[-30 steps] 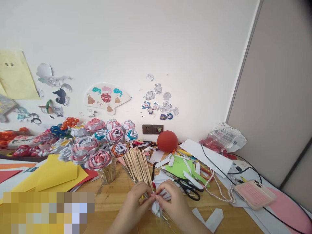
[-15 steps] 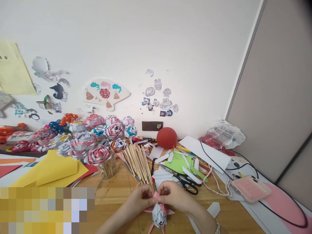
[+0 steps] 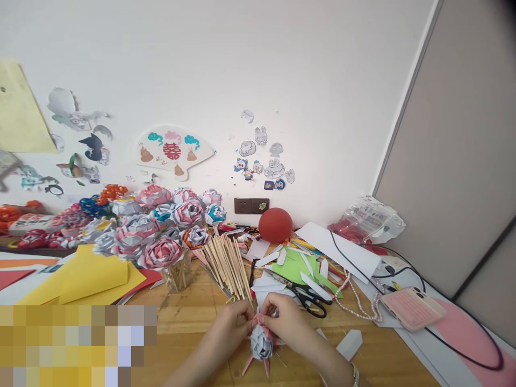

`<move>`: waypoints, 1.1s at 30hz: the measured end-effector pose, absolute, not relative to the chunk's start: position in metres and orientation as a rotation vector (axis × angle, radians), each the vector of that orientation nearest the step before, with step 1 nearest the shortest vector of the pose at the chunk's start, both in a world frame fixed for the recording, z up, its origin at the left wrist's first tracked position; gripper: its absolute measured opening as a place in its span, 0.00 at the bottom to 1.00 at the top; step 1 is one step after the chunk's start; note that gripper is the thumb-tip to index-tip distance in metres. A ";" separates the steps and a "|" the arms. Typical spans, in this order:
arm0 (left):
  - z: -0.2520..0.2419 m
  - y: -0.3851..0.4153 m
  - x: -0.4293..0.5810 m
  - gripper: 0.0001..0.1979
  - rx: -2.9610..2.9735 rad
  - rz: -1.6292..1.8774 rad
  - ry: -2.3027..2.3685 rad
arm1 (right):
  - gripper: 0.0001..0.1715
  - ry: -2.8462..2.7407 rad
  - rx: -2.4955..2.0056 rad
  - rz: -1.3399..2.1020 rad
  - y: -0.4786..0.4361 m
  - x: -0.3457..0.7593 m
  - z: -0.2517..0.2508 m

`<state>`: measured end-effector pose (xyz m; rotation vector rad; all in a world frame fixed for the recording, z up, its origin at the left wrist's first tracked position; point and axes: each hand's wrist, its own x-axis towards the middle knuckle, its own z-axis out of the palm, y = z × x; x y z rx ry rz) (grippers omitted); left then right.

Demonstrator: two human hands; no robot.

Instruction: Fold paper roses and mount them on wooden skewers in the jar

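1. Left hand point(image 3: 238, 318) and right hand point(image 3: 281, 317): both grips pinch the paper flower point(image 3: 262, 344) at its pink far edge.
2. The flower's pale body lies just on the near side of both grips, over the worktop point(image 3: 189, 325).

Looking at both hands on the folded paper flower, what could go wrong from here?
The left hand and right hand pinch the far end of the paper flower, so its folds might tear.
The scissors lie just beyond the right hand, which might brush them.
The sticks, bunched beyond the left hand, could get knocked.
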<state>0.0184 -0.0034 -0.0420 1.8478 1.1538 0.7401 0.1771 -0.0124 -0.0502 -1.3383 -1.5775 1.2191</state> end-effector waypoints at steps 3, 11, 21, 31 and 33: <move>-0.040 -0.003 0.018 0.04 1.932 0.706 1.175 | 0.03 -1.623 -1.398 1.188 -0.013 0.179 -0.047; -0.032 -0.013 0.025 0.06 2.098 0.751 1.232 | 0.03 -1.889 -1.318 1.005 -0.012 0.188 -0.037; -0.040 0.004 0.008 0.19 1.469 0.626 0.827 | 0.09 -1.929 -1.265 0.806 -0.020 0.183 -0.032; -0.046 0.000 0.018 0.19 1.648 0.706 0.982 | 0.12 -2.111 -1.101 0.449 -0.018 0.181 -0.035; -0.041 -0.003 0.019 0.15 1.685 0.680 1.061 | 0.12 -2.105 -1.061 0.415 -0.018 0.181 -0.036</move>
